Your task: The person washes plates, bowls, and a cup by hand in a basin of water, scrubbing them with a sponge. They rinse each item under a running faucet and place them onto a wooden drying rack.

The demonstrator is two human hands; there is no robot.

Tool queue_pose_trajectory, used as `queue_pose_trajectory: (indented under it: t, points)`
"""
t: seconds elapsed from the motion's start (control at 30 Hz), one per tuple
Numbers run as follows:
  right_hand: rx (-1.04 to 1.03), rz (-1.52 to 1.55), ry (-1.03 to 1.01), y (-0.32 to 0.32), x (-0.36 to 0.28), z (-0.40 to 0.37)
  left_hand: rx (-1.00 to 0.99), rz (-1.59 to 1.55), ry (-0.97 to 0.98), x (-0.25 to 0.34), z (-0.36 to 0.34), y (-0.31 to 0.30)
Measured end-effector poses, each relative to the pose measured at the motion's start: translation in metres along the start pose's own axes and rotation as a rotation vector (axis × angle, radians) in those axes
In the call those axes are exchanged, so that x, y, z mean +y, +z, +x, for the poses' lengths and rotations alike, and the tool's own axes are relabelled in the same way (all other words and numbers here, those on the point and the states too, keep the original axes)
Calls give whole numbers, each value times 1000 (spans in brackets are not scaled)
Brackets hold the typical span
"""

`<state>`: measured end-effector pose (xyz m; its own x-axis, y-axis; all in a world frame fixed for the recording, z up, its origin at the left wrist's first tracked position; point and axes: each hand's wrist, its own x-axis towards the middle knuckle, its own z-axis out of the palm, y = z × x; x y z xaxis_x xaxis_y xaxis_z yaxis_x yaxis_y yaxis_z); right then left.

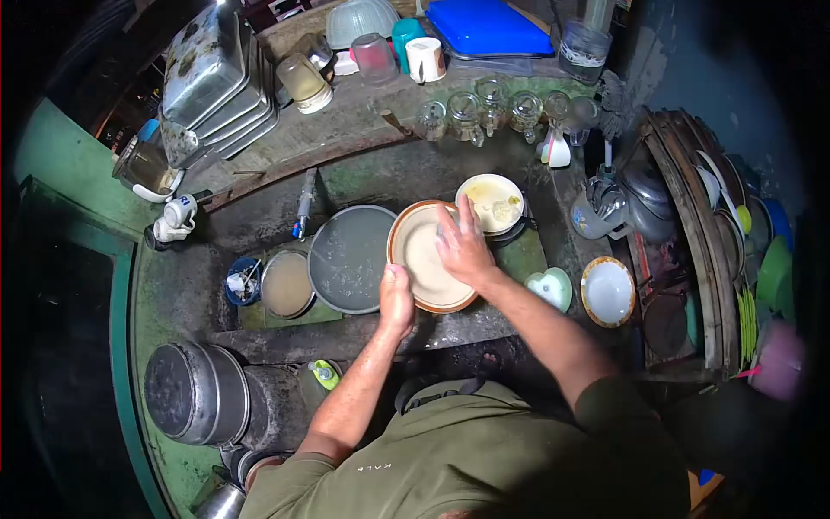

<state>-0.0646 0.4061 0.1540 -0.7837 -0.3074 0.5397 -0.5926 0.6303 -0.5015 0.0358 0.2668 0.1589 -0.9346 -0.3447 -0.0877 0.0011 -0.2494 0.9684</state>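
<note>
A cream plate (422,266) with a brown rim is tilted over the sink area. My left hand (397,301) grips its lower left edge, thumb on top and fingers hidden beneath. Across the right part of the plate lies my right hand (465,248), fingers stretched out and slightly spread. Just left of the plate stands a wide grey basin (346,259) of cloudy water, partly covered by it. Beyond my right hand, a cream bowl (468,192) holds murky liquid and yellowish bits.
A smaller pot of brownish water (288,284) and a blue tub (243,282) sit left. A green-white bowl (553,288) and an enamel bowl (608,292) are right. Glass mugs (464,108) line the back ledge. A wooden rack (692,233) stands right; a large pot (194,394) is lower left.
</note>
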Motion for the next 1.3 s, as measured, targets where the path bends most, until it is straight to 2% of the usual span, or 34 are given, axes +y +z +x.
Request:
queue_pose_trajectory:
  t: [0.03,0.07,0.13,0.17,0.2,0.27,0.3,0.33,0.37,0.4,0.43,0.47,0.5,0.53,0.57,0.6,0.63,0.67,0.73,0.77,0.83,0.87,0.93,0.97,1.0,1.03,1.1,1.13,1.2,1.27,1.3]
  points:
    - [30,66,37,4,-22,5,-46,38,-64,-11,-1,2]
    - [62,130,75,4,-40,7,-35,-5,37,-10,-4,16]
    - [-9,395,-56,12,-54,-11,51,10,169,-6,7,14]
    - [-167,589,-74,6,-50,-19,8,-80,103,3,5,7]
    - [-221,497,-164,-1,-39,-31,19,70,112,0,9,-8]
    - [-72,364,-10,13,-15,-43,36,388,340,11,6,-5]
    - [-22,442,129,19,-17,-40,41,511,387,26,-4,8]
    - [15,414,86,8,-29,-31,47,635,434,38,-13,24]
    - [59,1069,254,-1,-46,-24,-49,709,605,30,-11,28]
    - [97,1725,431,-15,-68,-15,-135,983,592,20,-11,24]
    - [47,1946,758,-18,-62,-9,-183,1108,600,23,-14,24]
    - [-80,1777,788,-31,-50,-11,-235,1233,610,27,-17,23]
    - [-204,1765,775,-43,-33,-14,-355,1279,595,33,-20,24]
    - [-176,1758,761,-49,-28,-15,-345,1280,593,32,-19,21]
    - [-148,1750,747,-54,-23,-16,-334,1126,669,29,-17,16]
    - [35,1741,729,-58,-25,-16,-323,971,743,24,-14,12]
    - [-21,1816,711,-70,-17,-19,-206,891,672,16,-7,8]
    - [1,1823,778,-71,-11,-22,53,711,491,-7,5,5]
    - [-87,1877,761,-65,10,-35,-103,-546,-359,11,19,1]
    - [-96,1875,762,-60,20,-39,-248,-825,-499,12,22,-6]
    - [-185,1599,846,-50,36,-41,-233,-760,-410,20,23,-7]
    - [-154,1215,834,-41,51,-43,-217,-690,-332,25,21,-8]
    - [20,639,864,-53,39,-38,-190,-652,-281,32,16,-6]
    - [168,465,563,-53,27,-38,-171,-503,-213,29,15,-6]
    - [206,545,457,-48,14,-36,-148,-356,-151,24,13,-5]
    - [192,408,175,-57,-11,-28,-126,-233,-144,13,12,-4]
    - [101,334,-209,-54,-46,-6,-246,-24,-25,7,8,3]
    - [77,246,-325,-52,-52,6,-294,51,53,15,4,9]
    - [14,270,-357,-57,-39,32,-294,90,0,32,2,8]
    - [-128,518,-47,-50,5,46,-303,68,11,26,3,-4]
    - [-180,502,327,-50,9,53,-241,-126,-96,38,0,2]
